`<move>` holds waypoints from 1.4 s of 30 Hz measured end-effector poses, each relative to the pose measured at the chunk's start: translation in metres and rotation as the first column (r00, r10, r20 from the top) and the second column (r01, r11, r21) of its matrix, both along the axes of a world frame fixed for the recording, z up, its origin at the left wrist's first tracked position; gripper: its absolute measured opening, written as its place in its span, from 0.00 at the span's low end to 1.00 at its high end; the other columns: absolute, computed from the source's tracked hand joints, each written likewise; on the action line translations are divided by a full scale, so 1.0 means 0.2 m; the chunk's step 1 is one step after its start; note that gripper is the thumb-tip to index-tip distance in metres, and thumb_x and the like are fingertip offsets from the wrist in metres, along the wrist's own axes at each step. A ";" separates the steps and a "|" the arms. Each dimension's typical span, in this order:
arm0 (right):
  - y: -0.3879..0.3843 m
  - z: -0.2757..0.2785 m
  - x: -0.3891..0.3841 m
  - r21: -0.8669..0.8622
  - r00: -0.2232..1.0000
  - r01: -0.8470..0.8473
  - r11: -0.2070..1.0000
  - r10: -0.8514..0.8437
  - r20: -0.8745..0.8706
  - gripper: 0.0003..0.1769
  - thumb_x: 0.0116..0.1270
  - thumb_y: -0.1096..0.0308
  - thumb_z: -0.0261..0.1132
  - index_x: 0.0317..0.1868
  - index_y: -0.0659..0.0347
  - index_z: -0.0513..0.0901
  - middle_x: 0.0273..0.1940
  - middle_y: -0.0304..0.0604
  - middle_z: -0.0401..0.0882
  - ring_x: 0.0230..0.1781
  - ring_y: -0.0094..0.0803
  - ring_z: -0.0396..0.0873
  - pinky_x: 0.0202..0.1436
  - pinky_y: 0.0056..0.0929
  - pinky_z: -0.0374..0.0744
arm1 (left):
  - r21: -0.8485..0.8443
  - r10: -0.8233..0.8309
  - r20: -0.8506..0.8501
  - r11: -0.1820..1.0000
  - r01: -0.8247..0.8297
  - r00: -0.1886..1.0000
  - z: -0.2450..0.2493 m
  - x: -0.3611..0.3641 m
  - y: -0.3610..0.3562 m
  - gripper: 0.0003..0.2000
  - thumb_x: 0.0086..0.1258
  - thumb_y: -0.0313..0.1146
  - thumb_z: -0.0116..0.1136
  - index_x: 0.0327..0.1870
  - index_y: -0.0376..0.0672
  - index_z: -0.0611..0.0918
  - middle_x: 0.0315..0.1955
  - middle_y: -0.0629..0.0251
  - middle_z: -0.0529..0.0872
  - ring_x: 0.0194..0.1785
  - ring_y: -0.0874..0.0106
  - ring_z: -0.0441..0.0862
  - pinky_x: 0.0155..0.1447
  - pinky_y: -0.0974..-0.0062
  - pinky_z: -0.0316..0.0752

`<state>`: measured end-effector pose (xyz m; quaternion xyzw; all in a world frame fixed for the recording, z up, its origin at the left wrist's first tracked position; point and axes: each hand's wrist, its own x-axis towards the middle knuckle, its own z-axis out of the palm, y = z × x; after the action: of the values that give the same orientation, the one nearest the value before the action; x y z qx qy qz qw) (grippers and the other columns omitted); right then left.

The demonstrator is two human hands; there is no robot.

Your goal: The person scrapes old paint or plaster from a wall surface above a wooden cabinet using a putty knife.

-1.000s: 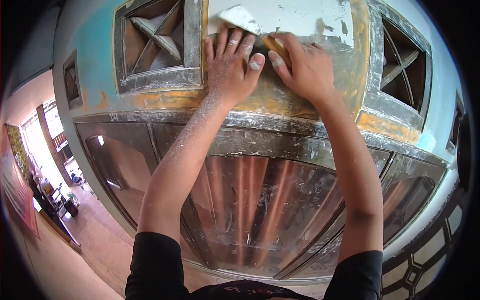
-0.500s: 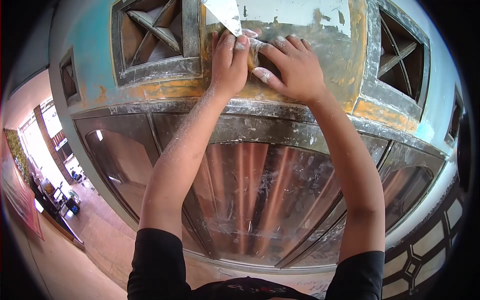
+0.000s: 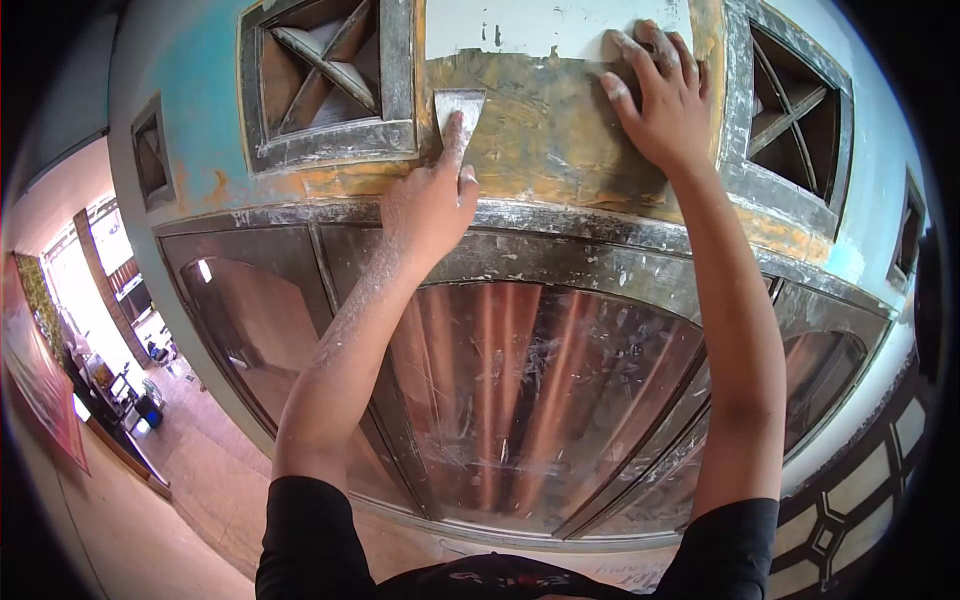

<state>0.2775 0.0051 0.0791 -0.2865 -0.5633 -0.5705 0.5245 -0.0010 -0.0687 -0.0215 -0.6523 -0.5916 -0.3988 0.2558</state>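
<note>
Left to right, edges and free space: at far left, a bright doorway [image 3: 100,240] opens beyond a tiled floor [image 3: 190,440], well apart from the hands. The left vent [image 3: 328,72], a four-sided opening with crossed bars, has its frame running along the left side of a panel [image 3: 545,130]. The left hand [image 3: 430,200], near the panel's lower left corner, is closed round the handle of a scraper [image 3: 466,102], its index finger extended along the blade; the broad, straight edge points upward, near the vent's frame. Between scraper and right hand [image 3: 675,115] lies a wide exposed stretch of panel, bounded below by a long ledge [image 3: 590,222]. The right hand is near the panel's right edge, fingers spread and slightly bent in a loose, unclenched pose; whether anything sits beneath the palm cannot be told. Just beyond is the right vent [image 3: 795,122], also cross-barred

Materials, in the same order: the left vent's frame is worn, dark and scuffed pale; whitish powder coats the left hand and forearm; the flaring blade is smeared white; the panel is patchy brown and ochre, meeting white above at a ragged line; the right fingertips look dusty; the right vent's frame is similarly weathered
</note>
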 end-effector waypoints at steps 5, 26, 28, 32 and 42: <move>0.00 -0.06 0.00 -0.084 0.998 0.024 0.996 -0.029 -0.062 0.29 0.75 0.43 0.62 0.73 0.35 0.75 0.79 0.35 0.65 0.83 0.43 0.57 0.84 0.57 0.53 | -0.013 0.037 0.014 0.999 -0.036 0.999 0.14 -0.02 0.02 0.35 0.80 0.44 0.49 0.86 0.57 0.53 0.32 0.43 0.89 0.38 0.43 0.87 0.48 0.43 0.80; -0.01 -0.18 0.01 -0.134 0.997 -0.021 0.991 0.011 -0.074 0.30 0.75 0.41 0.60 0.75 0.33 0.73 0.81 0.35 0.62 0.84 0.44 0.54 0.84 0.63 0.48 | 0.074 0.007 0.045 0.997 -0.010 0.999 0.24 -0.07 0.04 0.30 0.81 0.44 0.46 0.83 0.65 0.60 0.39 0.44 0.89 0.46 0.42 0.87 0.56 0.47 0.78; -0.01 -0.19 0.01 -0.149 0.997 -0.012 0.989 0.000 -0.079 0.31 0.75 0.41 0.59 0.75 0.33 0.72 0.82 0.34 0.61 0.85 0.44 0.53 0.84 0.63 0.47 | 0.072 -0.041 0.091 0.997 0.034 0.995 0.21 -0.05 0.03 0.30 0.80 0.44 0.46 0.83 0.64 0.61 0.41 0.43 0.89 0.48 0.42 0.86 0.57 0.47 0.78; -0.01 -0.19 0.01 -0.141 0.997 -0.010 0.990 -0.001 -0.076 0.31 0.75 0.40 0.59 0.76 0.33 0.72 0.82 0.35 0.61 0.85 0.44 0.53 0.84 0.63 0.47 | 0.016 -0.003 0.112 1.000 0.002 0.994 0.20 -0.04 0.03 0.29 0.80 0.44 0.46 0.82 0.63 0.64 0.44 0.42 0.88 0.50 0.42 0.85 0.58 0.48 0.78; 0.00 -0.20 0.01 -0.117 0.996 -0.013 0.993 0.003 -0.084 0.31 0.75 0.41 0.60 0.75 0.34 0.73 0.81 0.36 0.63 0.84 0.46 0.55 0.83 0.65 0.49 | 0.015 -0.056 0.117 0.998 0.054 0.992 0.25 -0.06 -0.02 0.28 0.80 0.48 0.44 0.81 0.63 0.66 0.52 0.42 0.87 0.57 0.41 0.83 0.63 0.49 0.76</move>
<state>0.2791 0.0048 0.0391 -0.3382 -0.5744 -0.5218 0.5324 -0.0129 -0.0720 0.0278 -0.6423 -0.5850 -0.4468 0.2133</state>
